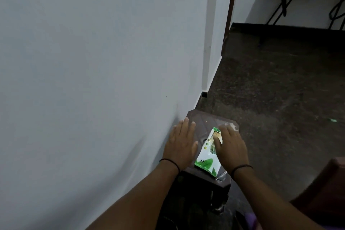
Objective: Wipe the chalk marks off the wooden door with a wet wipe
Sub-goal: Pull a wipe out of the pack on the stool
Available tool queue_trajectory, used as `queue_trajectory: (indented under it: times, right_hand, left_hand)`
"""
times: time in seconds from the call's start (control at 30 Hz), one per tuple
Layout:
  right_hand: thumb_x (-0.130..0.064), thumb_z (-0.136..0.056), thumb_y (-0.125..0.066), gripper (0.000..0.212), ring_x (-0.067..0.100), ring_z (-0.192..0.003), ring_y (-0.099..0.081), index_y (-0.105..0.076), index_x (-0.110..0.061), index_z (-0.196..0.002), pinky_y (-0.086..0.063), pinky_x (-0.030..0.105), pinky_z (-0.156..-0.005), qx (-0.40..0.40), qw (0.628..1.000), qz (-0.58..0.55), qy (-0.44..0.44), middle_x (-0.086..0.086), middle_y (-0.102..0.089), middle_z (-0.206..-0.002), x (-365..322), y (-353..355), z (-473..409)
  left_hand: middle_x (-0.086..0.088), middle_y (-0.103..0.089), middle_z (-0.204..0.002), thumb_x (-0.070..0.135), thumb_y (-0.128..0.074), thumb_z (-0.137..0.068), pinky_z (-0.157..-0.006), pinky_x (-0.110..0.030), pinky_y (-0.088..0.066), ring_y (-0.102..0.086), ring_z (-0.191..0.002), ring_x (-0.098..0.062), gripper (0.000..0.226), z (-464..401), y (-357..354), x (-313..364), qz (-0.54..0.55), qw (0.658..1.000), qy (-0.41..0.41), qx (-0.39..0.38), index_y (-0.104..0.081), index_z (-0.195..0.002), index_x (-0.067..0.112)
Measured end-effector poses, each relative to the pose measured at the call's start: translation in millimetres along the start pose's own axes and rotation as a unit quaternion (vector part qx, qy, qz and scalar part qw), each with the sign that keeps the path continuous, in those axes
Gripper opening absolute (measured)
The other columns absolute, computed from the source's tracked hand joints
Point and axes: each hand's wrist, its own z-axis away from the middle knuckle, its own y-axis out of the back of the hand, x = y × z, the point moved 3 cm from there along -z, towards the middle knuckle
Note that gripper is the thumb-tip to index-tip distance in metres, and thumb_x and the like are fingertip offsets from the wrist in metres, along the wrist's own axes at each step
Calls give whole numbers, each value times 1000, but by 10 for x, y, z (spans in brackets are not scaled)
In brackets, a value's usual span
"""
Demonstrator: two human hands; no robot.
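A white and green wet wipe pack (205, 157) lies on a dark brown stool (202, 121) that stands against the wall. My right hand (231, 147) lies over the right side of the pack, fingers stretched forward and thumb touching its top. Just past the fingertips a small white crumpled bit (232, 125) lies on the stool; I cannot tell what it is. With its fingers straight, my left hand (182, 144) hovers flat over the stool's left side next to the pack and holds nothing. A brown wooden door edge (231, 5) stands farther along the wall; no chalk marks show.
A pale wall (93, 61) fills the left. Dark speckled floor (280, 89) stretches to the right. A wooden table on black metal legs (283, 2) stands at the top right. A dark brown piece of furniture (326, 188) sits at the lower right.
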Motion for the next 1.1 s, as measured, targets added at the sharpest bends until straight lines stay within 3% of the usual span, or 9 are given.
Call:
queue_trajectory:
  times: [0.1,0.2,0.37,0.73,0.93,1.1]
  right_hand:
    - [-22,-92,-61,18,32,-99,-57,-64,-12,-107,-49,43,-82,-32,999,-14,-39,11,-66,-106,266,-345,-77]
    - [-23,-93,-59,11,27,-94,-57,-64,-16,-100,-49,38,-76,-64,995,-24,-76,7,-65,-98,513,-666,-132]
    - [-23,-92,-61,9,28,-86,-60,-66,-15,-92,-39,30,-65,-97,986,-34,-129,9,-66,-92,841,-1101,-245]
    - [-29,-88,-65,19,29,-94,-64,-72,-21,-104,-51,35,-79,-139,978,-28,-152,10,-67,-99,994,-1738,-493]
    - [-29,-88,-62,16,31,-91,-63,-72,-18,-93,-51,36,-76,-123,980,-3,-160,10,-64,-94,1037,-1883,-548]
    - [-34,-87,-67,26,31,-96,-62,-67,-20,-109,-51,39,-83,-112,983,-21,-146,10,-65,-101,1039,-1919,-554]
  left_hand:
    - [-17,-27,-159,39,-52,-95,-118,-45,-28,-28,-145,-34,69,-47,-486,26,1,998,-6,-61,-28,-153,11]
    - [-12,-14,-163,36,-47,-96,-121,-45,-18,-17,-149,-32,71,-44,-939,98,6,992,-36,-118,-16,-156,15]
    - [-12,-6,-164,32,-47,-96,-121,-46,-10,-8,-151,-30,71,-25,-1542,266,21,980,-67,-186,-13,-155,15]
    - [-9,0,-166,30,-50,-94,-122,-45,-4,0,-152,-27,76,-114,-2319,311,33,964,-56,-257,-9,-157,14]
    - [-5,1,-166,31,-50,-96,-121,-42,0,3,-152,-23,76,-83,-2453,236,52,967,-60,-242,-7,-157,17]
    - [-4,1,-166,32,-48,-97,-121,-40,2,4,-152,-21,75,-89,-2467,234,62,970,-53,-229,-6,-158,18]
